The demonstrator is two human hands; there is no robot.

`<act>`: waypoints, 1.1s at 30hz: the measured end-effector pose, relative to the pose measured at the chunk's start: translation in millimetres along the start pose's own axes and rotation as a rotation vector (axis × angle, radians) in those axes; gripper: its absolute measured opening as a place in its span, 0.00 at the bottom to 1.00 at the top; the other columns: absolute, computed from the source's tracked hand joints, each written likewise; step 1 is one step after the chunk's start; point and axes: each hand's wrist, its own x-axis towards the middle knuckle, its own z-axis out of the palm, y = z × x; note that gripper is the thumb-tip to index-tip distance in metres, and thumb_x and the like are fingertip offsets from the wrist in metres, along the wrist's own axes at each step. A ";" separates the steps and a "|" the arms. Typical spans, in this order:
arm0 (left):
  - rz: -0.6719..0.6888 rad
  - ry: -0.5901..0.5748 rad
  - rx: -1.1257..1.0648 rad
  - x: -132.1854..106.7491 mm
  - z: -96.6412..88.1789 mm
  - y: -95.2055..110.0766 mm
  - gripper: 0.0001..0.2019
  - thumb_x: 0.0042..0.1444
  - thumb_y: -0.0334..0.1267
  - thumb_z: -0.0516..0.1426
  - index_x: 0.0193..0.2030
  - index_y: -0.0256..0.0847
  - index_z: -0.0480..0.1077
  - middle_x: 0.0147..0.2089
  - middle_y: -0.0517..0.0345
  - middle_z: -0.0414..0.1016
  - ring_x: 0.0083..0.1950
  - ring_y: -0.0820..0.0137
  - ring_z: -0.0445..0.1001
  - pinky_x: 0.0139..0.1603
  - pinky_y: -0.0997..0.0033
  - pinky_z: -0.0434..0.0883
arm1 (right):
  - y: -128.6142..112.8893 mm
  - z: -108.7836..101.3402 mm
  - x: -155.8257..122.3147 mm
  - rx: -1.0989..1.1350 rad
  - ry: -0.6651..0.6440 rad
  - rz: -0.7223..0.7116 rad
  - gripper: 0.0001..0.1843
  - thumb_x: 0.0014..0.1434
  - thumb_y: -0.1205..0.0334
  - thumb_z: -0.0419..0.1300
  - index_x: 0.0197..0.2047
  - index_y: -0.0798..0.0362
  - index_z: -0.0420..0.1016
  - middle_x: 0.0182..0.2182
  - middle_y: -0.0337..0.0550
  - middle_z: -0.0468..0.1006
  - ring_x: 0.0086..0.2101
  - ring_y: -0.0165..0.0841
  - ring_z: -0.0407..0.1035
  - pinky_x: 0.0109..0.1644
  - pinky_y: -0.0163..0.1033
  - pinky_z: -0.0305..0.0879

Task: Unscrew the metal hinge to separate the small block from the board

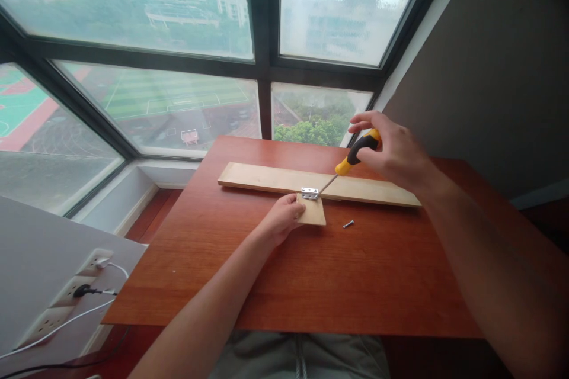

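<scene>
Screwdriver [358,150] at a metal hinge [310,193] on a small wooden panel [316,214], worked by two hands above a reddish-brown surface [213,272].
The left hand [285,220] pinches the panel's left side, thumb on top; the right hand [393,151] is curled around the handle, some fingers lifted. The slanted shaft meets the hinge near its right end; a slip could scratch the pale, flat wood, since the tilt may weaken seating. A one-sided pinch might let the square-cornered panel twist under torque. The slim, shiny screw [348,224], lying loose to the right, could roll if knocked. Behind the panel lies a long, pale, straight-edged board [267,178]; the handle is ridged yellow and black.
</scene>
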 end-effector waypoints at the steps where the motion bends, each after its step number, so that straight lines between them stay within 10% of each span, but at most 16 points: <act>1: 0.000 -0.002 0.000 0.2 -0.3 -0.1 0.12 0.46 0.23 0.58 0.39 0.34 0.73 0.39 0.50 0.77 0.32 0.73 0.75 0.36 0.73 0.76 | 0.0 -0.8 -0.8 0.064 -0.031 -0.018 0.26 0.49 0.65 0.56 0.53 0.44 0.70 0.49 0.42 0.78 0.42 0.40 0.73 0.43 0.46 0.70; 9: 0.005 0.010 0.008 -0.3 0.9 0.6 0.12 0.46 0.22 0.58 0.39 0.34 0.73 0.37 0.50 0.77 0.32 0.73 0.75 0.36 0.72 0.76 | -1.9 7.8 0.5 -0.201 0.079 0.053 0.24 0.58 0.49 0.57 0.55 0.48 0.70 0.41 0.46 0.80 0.39 0.45 0.73 0.45 0.53 0.68; 17: -0.006 0.003 0.002 -1.0 1.6 1.6 0.13 0.46 0.22 0.58 0.40 0.34 0.73 0.39 0.50 0.78 0.32 0.73 0.75 0.37 0.73 0.76 | -1.6 1.6 -3.5 0.086 -0.028 -0.051 0.28 0.51 0.63 0.57 0.57 0.47 0.67 0.54 0.47 0.75 0.46 0.43 0.72 0.44 0.48 0.70; 23: -0.003 0.003 0.006 -1.9 2.1 1.9 0.13 0.46 0.22 0.58 0.40 0.34 0.73 0.38 0.50 0.78 0.31 0.73 0.74 0.36 0.73 0.76 | -1.5 9.3 -1.8 -0.242 0.108 0.060 0.22 0.57 0.49 0.59 0.53 0.46 0.70 0.39 0.47 0.80 0.40 0.48 0.74 0.43 0.52 0.68; 33: 0.007 0.001 0.000 -0.7 0.3 0.1 0.12 0.46 0.22 0.59 0.39 0.34 0.72 0.38 0.51 0.77 0.31 0.73 0.74 0.35 0.74 0.75 | 0.1 11.3 -7.3 0.120 0.041 0.000 0.24 0.55 0.56 0.60 0.56 0.46 0.67 0.51 0.46 0.76 0.46 0.43 0.72 0.46 0.49 0.72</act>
